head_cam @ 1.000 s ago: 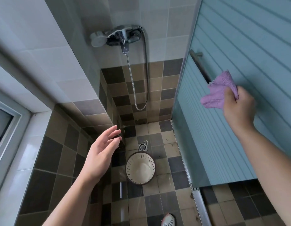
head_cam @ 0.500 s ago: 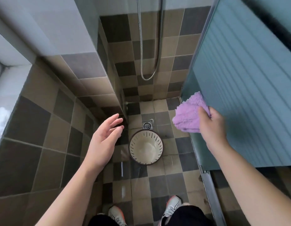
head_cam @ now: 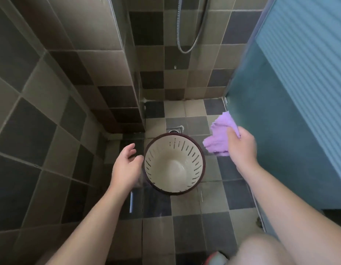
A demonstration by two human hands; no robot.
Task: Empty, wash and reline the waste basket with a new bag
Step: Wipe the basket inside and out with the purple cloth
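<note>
The waste basket (head_cam: pixel 174 165) stands upright on the tiled shower floor, cream inside with slits in its wall and a dark maroon rim. It holds no bag and looks empty. My left hand (head_cam: pixel 125 165) is open, fingers apart, right beside the basket's left rim. My right hand (head_cam: pixel 242 150) hovers above and to the right of the basket, shut on a crumpled purple cloth (head_cam: pixel 218 138).
A floor drain (head_cam: pixel 174 130) lies just behind the basket. A shower hose (head_cam: pixel 192 29) hangs on the back wall. The blue glass shower door (head_cam: pixel 290 104) stands along the right, a tiled wall corner (head_cam: pixel 125 77) on the left. My knee (head_cam: pixel 261 249) shows at the bottom.
The view has tilted down and closer to the floor. Both hands have dropped toward the basket, the left one reaching its rim, the right one bringing the cloth down from the door.
</note>
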